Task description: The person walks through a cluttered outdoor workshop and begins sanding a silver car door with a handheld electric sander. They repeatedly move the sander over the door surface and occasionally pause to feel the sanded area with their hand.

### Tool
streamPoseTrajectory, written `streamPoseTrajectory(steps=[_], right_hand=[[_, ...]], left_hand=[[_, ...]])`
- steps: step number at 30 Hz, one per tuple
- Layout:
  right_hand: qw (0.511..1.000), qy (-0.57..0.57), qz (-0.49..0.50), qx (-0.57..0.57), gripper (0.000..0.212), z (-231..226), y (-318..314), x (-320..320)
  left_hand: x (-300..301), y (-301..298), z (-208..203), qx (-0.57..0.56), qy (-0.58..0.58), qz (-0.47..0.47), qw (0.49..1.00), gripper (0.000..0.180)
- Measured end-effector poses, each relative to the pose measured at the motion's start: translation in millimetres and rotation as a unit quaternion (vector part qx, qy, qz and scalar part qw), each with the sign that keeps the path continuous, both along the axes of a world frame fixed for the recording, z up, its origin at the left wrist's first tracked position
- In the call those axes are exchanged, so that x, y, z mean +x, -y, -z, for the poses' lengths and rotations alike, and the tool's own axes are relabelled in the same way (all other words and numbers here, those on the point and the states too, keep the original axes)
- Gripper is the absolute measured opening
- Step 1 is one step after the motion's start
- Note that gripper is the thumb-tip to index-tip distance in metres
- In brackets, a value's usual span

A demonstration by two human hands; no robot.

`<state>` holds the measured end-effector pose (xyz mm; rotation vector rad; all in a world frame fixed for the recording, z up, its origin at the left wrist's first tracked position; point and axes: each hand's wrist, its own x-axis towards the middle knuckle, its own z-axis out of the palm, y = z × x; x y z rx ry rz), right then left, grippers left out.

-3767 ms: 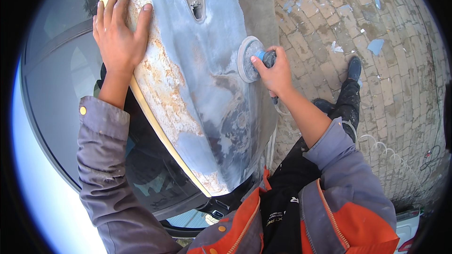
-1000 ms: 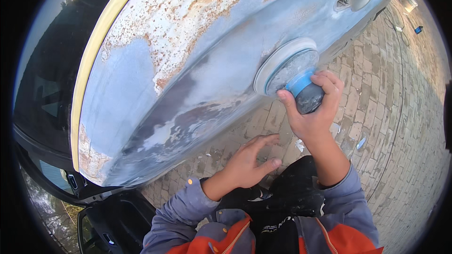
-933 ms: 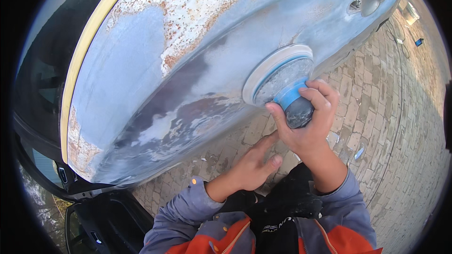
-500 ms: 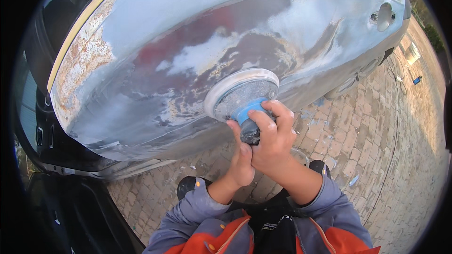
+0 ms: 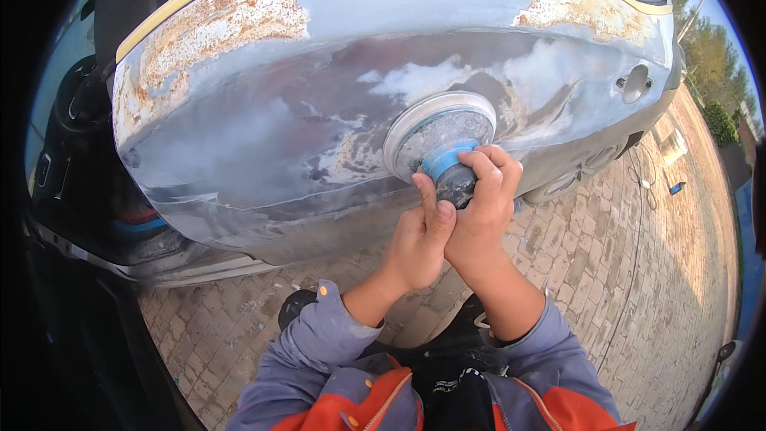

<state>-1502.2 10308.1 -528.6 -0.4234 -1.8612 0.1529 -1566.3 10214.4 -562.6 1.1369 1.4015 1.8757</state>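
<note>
A round sanding disc tool (image 5: 437,140) with a grey pad and a blue collar presses flat against a rusty, grey-primed car door (image 5: 263,112). My right hand (image 5: 483,207) wraps around the tool's dark handle from the right. My left hand (image 5: 419,239) grips the same handle from below and left, thumb pointing up along it. Both forearms in grey sleeves come up from the lower edge. The door shows rust patches along its top and bare sanded metal around the disc. A door-handle recess (image 5: 634,84) lies far right on the panel.
Brick paving (image 5: 638,271) spreads under and to the right of the door. A small blue object (image 5: 677,188) and a cable lie on the paving at the right. The dark car interior (image 5: 88,175) opens at the left. Trees stand at the far right.
My left hand came off the door, dropped toward my lap, then joined my right hand on the tool. The disc has moved along the lower part of the panel.
</note>
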Motion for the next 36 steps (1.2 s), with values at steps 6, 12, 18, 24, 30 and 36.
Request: streamPoseTrajectory(steps=[6, 12, 18, 24, 30, 36], right_hand=[[1.000, -0.024, -0.009, 0.007, 0.065, 0, 8, -8], [1.000, -0.009, -0.021, -0.018, 0.070, 55, 32, -12], [0.999, -0.036, -0.022, 0.004, 0.056, 96, 43, -23], [0.999, -0.022, -0.024, 0.006, 0.052, 117, 52, -28], [0.999, 0.004, -0.038, 0.023, 0.048, 101, 63, -29], [0.999, 0.015, -0.036, 0.036, 0.049, 52, 64, -33]], left_hand=[[-13, 4, -5, -0.020, -0.040, 0.030, 0.999, 0.081], [-20, 20, 53, 0.034, -0.052, 0.050, 0.997, 0.089], [-31, 40, 91, 0.016, -0.022, 0.136, 0.990, 0.095], [-29, 51, 158, 0.017, 0.078, 0.121, 0.989, 0.063], [-29, 56, 188, 0.090, 0.129, 0.128, 0.979, 0.068], [-30, 61, 138, 0.095, 0.104, 0.078, 0.987, 0.070]])
